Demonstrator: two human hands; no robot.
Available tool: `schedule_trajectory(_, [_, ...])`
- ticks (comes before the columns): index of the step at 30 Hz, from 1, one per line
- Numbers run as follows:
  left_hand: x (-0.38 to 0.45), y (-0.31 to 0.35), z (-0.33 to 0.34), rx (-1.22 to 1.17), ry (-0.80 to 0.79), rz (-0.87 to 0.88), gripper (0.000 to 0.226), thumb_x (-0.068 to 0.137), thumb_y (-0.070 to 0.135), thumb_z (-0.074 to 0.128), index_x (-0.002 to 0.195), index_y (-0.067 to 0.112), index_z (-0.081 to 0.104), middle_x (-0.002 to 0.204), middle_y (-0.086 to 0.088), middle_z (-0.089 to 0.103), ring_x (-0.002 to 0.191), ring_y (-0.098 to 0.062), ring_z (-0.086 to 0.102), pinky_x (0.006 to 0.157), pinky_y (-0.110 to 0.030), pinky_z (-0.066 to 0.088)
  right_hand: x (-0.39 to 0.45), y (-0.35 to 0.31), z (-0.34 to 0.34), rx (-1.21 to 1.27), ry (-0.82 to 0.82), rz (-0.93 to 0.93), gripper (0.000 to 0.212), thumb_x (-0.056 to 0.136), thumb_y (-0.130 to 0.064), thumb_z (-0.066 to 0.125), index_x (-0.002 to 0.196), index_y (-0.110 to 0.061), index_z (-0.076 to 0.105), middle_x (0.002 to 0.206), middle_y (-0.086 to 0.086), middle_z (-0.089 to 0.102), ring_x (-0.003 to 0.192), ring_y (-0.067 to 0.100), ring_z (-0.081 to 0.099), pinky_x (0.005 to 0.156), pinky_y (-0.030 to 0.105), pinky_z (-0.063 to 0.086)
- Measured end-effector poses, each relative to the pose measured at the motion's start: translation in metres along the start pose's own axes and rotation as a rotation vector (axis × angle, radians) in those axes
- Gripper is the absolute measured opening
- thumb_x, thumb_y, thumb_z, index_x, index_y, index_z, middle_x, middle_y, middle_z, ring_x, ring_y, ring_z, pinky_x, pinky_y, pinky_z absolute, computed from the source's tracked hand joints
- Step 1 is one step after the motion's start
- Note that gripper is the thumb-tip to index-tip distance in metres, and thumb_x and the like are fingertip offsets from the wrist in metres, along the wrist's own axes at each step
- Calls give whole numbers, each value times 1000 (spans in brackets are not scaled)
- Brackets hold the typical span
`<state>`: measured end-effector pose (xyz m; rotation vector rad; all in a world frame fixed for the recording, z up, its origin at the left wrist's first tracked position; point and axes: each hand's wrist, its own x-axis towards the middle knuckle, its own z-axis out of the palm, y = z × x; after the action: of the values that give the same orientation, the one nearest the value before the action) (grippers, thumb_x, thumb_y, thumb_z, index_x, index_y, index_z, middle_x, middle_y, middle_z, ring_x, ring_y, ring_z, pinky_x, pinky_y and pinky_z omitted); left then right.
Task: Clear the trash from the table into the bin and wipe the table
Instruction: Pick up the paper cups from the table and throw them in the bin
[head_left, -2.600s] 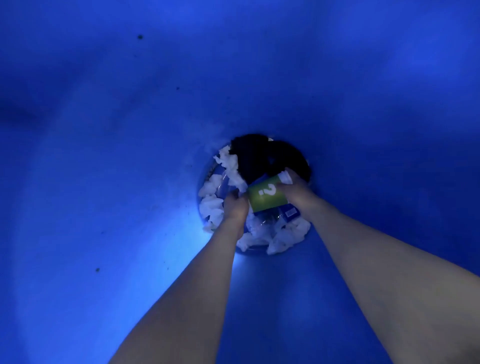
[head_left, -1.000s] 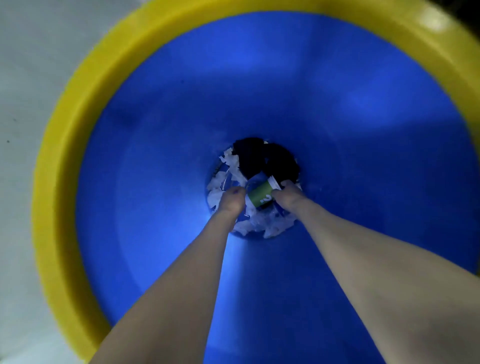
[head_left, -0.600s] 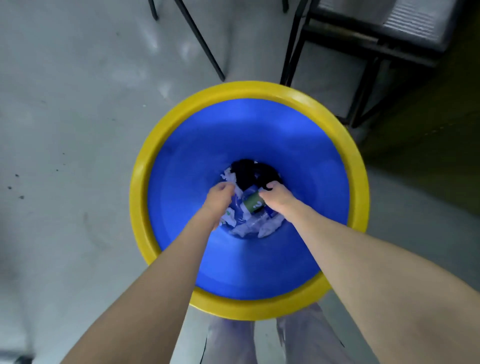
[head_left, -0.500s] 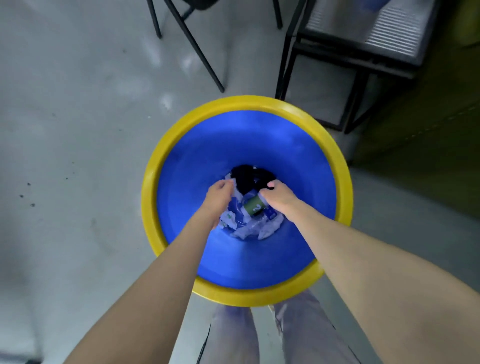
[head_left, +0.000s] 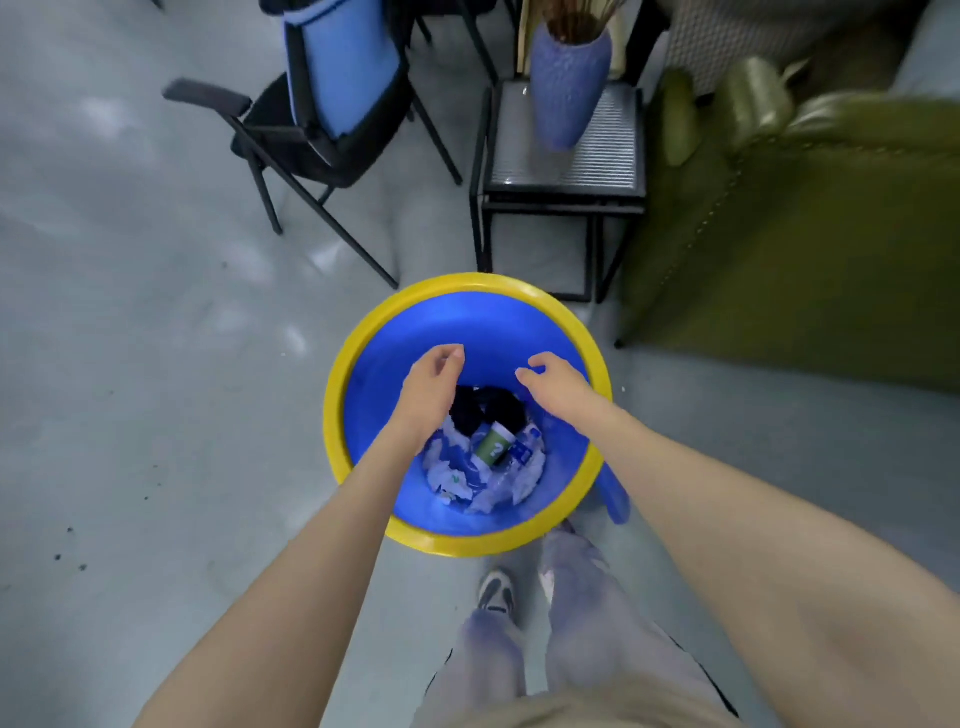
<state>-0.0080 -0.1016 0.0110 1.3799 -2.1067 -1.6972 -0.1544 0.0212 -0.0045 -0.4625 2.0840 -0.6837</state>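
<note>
Hands hover loosely curled, holding nothing, above bin.

Open bin mouth, free room above the trash; side table and sofa just behind.

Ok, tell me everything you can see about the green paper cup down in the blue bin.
The green paper cup with a white question mark and white rim lies on its side at the bottom of the blue bin with a yellow rim, resting on crumpled white tissues beside something black. Neither hand touches it.
</note>
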Motion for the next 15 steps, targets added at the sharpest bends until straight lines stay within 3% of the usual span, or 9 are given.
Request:
schedule_trajectory(6, [-42, 42, 4, 114, -133, 244, 38, 103, 43, 45, 134, 26, 59, 131, 14, 59, 122, -4, 53, 94, -21, 42, -69, 1, -33, 60, 169, -50, 57, 100, -54, 42, 144, -18, 46, 142, 2, 53, 114, 21, 56, 91, 33, 44])
schedule_trajectory(10, [-61, 79, 22, 212, -239, 355, 38, 103, 46, 44, 134, 29, 58, 127, 17, 59, 119, -4, 54, 98, -28, 46, -117, 25, -70, 52, 295, -55, 52, 99, -50, 46, 136, -14, 51, 129, 10, 61, 113, 27, 58, 92, 36, 45])
schedule_trajectory(15, [-86, 122, 74, 265, -343, 500, 36, 104, 40, 45, 132, 23, 59, 121, 11, 63, 115, -6, 57, 92, -25, 47, -165, 75, -116, 42, 420, 11, 56, 100, -48, 46, 144, -13, 44, 140, 14, 54, 124, 30, 54, 101, 37, 42])
